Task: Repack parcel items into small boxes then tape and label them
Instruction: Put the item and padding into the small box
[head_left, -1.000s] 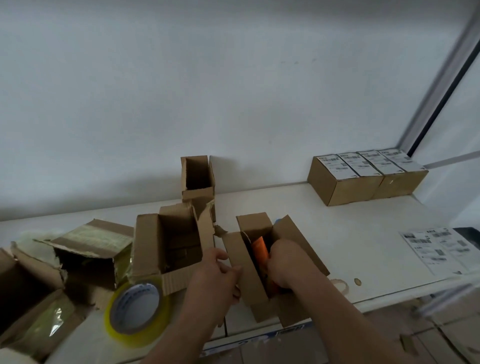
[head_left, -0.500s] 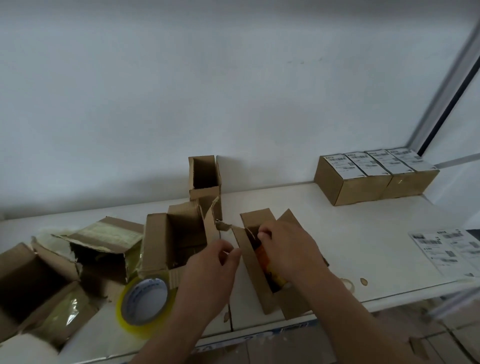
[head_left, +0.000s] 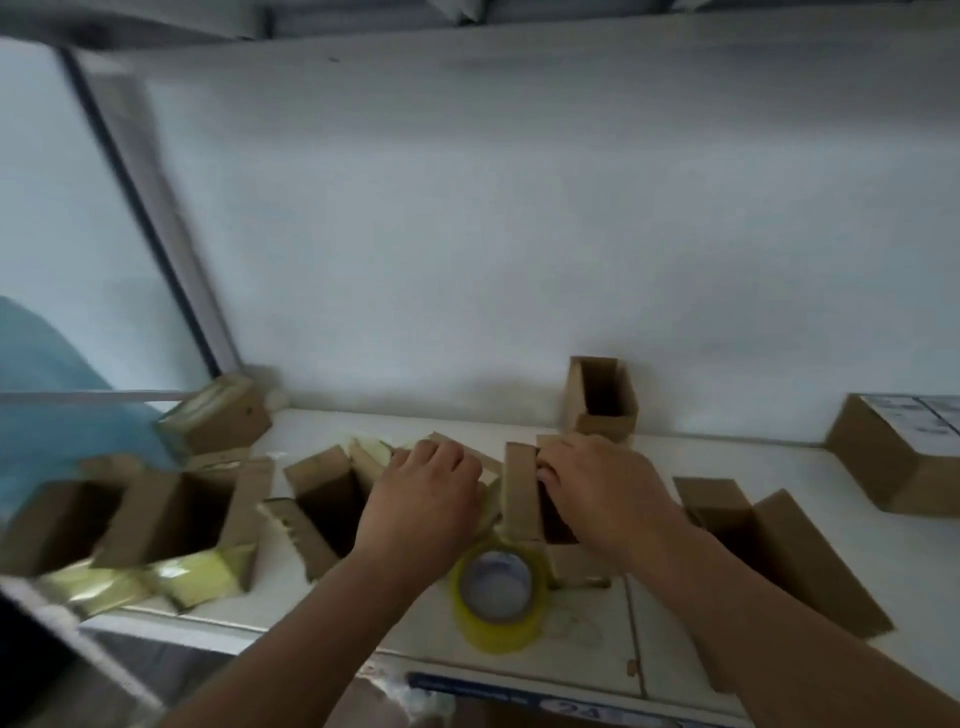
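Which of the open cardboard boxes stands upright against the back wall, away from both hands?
The narrow open box by the wall behind the right hand; the other open ones sit nearer the front edge.

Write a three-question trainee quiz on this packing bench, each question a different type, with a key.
1. True or false: the tape roll lies on the bench near its front edge, between the person's forearms.
2. Multiple choice: the right hand is at A) the labelled box at the far right, B) the open box just behind the tape roll, C) the tall box by the wall.
3. Fill in: the tall box by the wall stands with its top ____.

Key: 1 true; 2 B; 3 open.
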